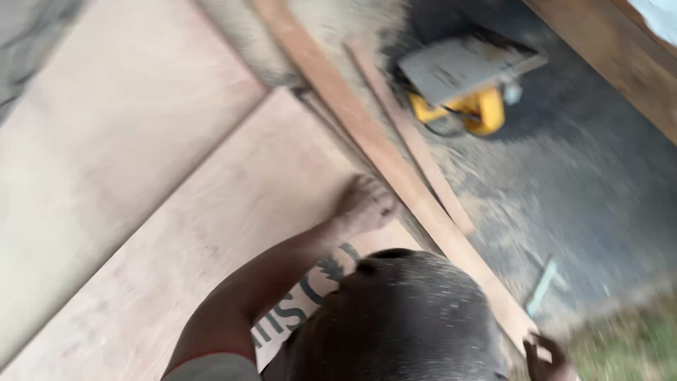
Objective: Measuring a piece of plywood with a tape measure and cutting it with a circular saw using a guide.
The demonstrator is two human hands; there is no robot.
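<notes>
Neither of my hands shows in the head view. Right below me is another person's head [405,317], dusted with sawdust. That person's left hand [365,204] rests on the right edge of a plywood sheet [233,212], fingers curled. Their right hand [544,358] touches the near end of a long wooden strip [374,141]. The strip runs diagonally along the sheet's edge. The picture is blurred by motion.
A second, larger plywood sheet [106,127] lies to the left. A shorter thin strip [412,141] lies beside the long one. A yellow circular saw [469,81] with a grey base plate sits on the dark, sawdust-covered floor [592,183]. A wooden beam [620,63] crosses the top right.
</notes>
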